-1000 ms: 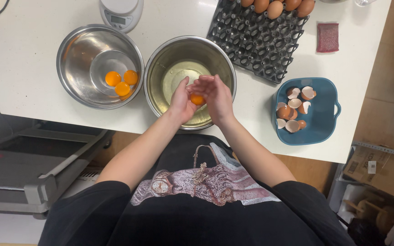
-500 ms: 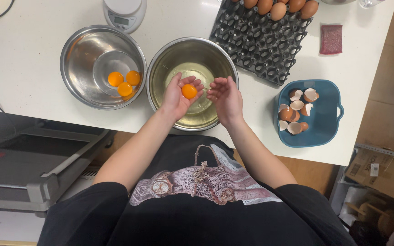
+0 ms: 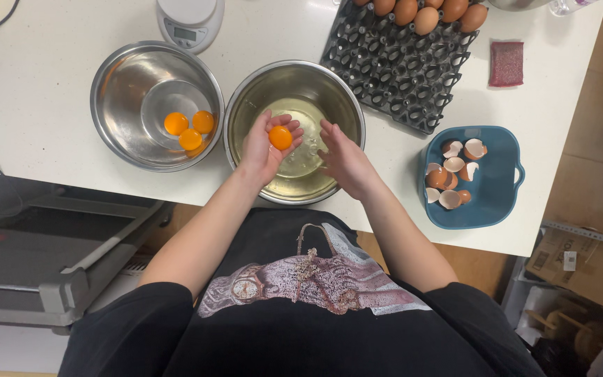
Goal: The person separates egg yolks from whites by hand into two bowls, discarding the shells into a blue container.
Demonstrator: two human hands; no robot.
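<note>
Head view, looking down. A round orange egg yolk (image 3: 280, 137) rests in the cupped palm of the left hand (image 3: 268, 145), whose fingers curl loosely upward around it without closing. The yolk, being round, has no long axis. The hand hangs over the middle steel mixing bowl (image 3: 246, 105), which holds clear egg white, and lies near that bowl's left rim. The right hand (image 3: 342, 155) is open and empty, fingers spread, over the same bowl, just beside the left hand and apart from the yolk. To the left, touching the middle bowl rim to rim, stands a second steel bowl (image 3: 120, 77) holding three yolks (image 3: 190, 130); the left hand is the nearer to it. Well to the right, a blue handled dish (image 3: 500, 202) holds broken eggshells (image 3: 449, 174).
</note>
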